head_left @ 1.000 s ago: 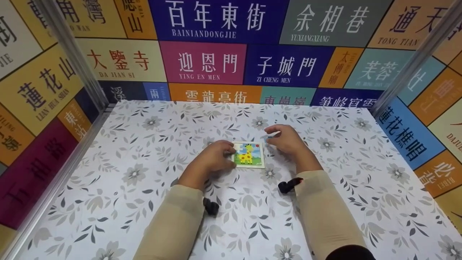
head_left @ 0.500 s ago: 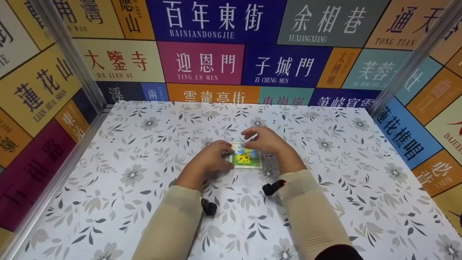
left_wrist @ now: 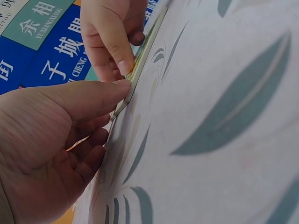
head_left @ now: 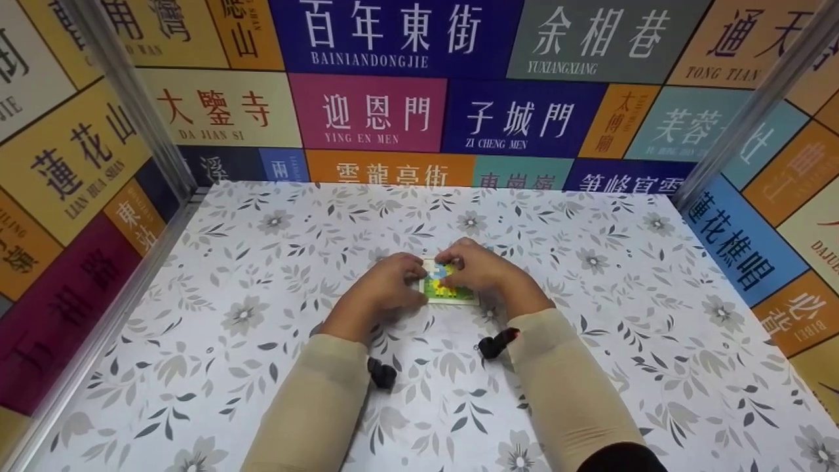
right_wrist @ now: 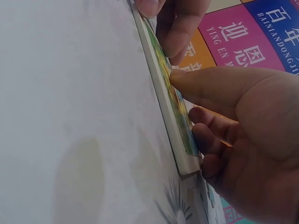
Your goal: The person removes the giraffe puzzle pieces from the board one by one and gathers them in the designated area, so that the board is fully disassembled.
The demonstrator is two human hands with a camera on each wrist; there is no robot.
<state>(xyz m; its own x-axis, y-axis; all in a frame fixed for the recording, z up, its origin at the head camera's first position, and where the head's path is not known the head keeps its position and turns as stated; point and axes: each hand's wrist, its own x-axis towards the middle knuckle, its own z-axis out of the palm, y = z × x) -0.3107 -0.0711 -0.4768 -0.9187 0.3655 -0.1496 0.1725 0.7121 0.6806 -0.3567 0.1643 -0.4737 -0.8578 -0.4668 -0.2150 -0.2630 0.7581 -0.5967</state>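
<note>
Head view shows my left hand (head_left: 387, 283) curled at the left edge of the giraffe puzzle board (head_left: 448, 293), thumb and fingers pinching that edge to steady it, while my right hand (head_left: 482, 269) lies over the board's upper right part with its thumb (right_wrist: 205, 84) pressing down on the picture face. I cannot tell whether a loose piece sits under those fingers. To do this step well, I judge that I should keep the left grip firm so the board cannot slide on the slick cloth, and press straight down with the right thumb rather than at a slant.

That board lies flat near the middle of the surface (head_left: 262, 295), on a white cloth printed with grey flowers and leaves. It is a thin square with a pale wooden rim; what shows of the picture is a yellow spotted giraffe, green grass and blue sky.
</note>
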